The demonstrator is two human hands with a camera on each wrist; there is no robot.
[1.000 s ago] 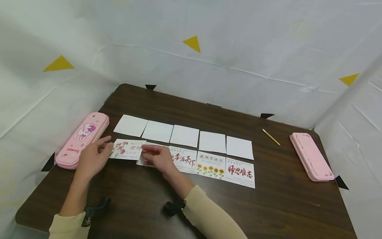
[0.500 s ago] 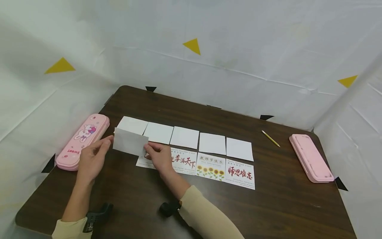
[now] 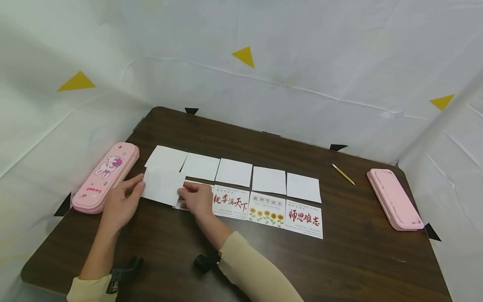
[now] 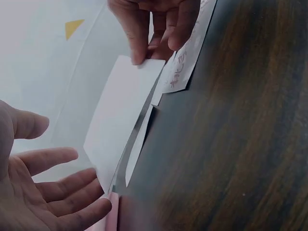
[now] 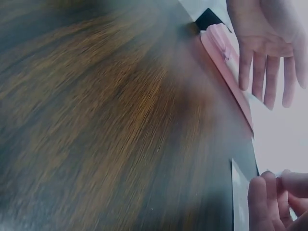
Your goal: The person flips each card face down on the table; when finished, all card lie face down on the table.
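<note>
My right hand (image 3: 199, 200) pinches one end of a card (image 3: 162, 185), its blank white side showing in the head view. In the left wrist view that card (image 4: 124, 98) is raised off the table and tilted. Fingers of my left hand (image 3: 121, 203) are spread at its other end; in the left wrist view the fingertips (image 4: 98, 204) lie against or very near the card's edge. Partly hidden behind my right hand is a printed card (image 3: 182, 205). To its right lie printed cards with red lettering (image 3: 231, 203), sunflowers (image 3: 266, 212) and red characters (image 3: 303, 220).
A row of blank white cards (image 3: 234, 172) lies behind. Pink pencil cases stand left (image 3: 107, 172) and right (image 3: 394, 199) on the dark wooden table (image 3: 358, 260). A yellow pencil (image 3: 343, 174) lies near the right one. White sheeting (image 3: 302, 54) surrounds the table.
The flower-printed card at the left has been lifted and turned over to its blank side. It stood steeper half a second ago and now leans flatter. My right hand took hold of it.
</note>
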